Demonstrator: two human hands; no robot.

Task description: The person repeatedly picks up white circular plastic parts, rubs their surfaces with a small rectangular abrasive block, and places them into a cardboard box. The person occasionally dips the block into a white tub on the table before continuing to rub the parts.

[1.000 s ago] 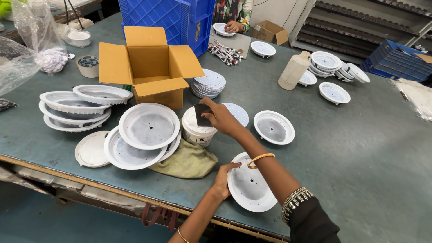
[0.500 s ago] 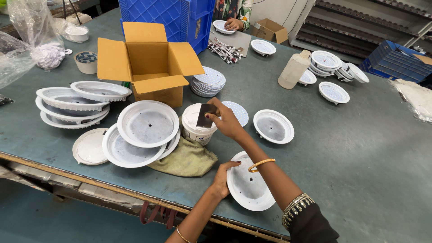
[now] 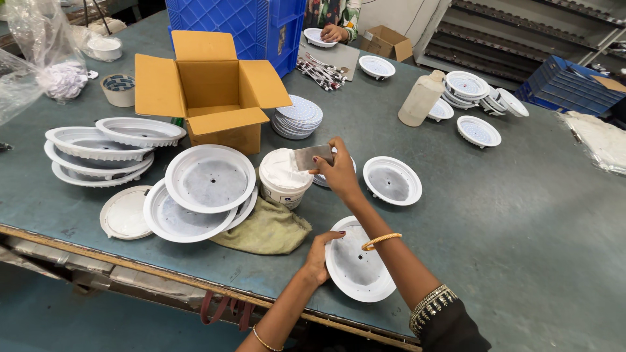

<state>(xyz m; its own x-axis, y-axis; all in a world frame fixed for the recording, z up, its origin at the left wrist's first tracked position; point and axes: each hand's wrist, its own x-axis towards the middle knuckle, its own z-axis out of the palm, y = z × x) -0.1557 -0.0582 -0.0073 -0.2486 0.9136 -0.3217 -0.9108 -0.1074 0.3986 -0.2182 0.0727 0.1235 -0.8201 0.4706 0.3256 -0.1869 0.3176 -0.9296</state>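
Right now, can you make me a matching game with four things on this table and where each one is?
Things:
1. flat metal scraper
2. white round housing
3. green cloth
4. cardboard box

Places:
A. standing open in front of the blue crate
B. lying under the white tub of paste
C. held in the right hand, over the tub
D. at the table's near edge, steadied by the left hand

Pairs: 1-C, 2-D, 3-B, 4-A
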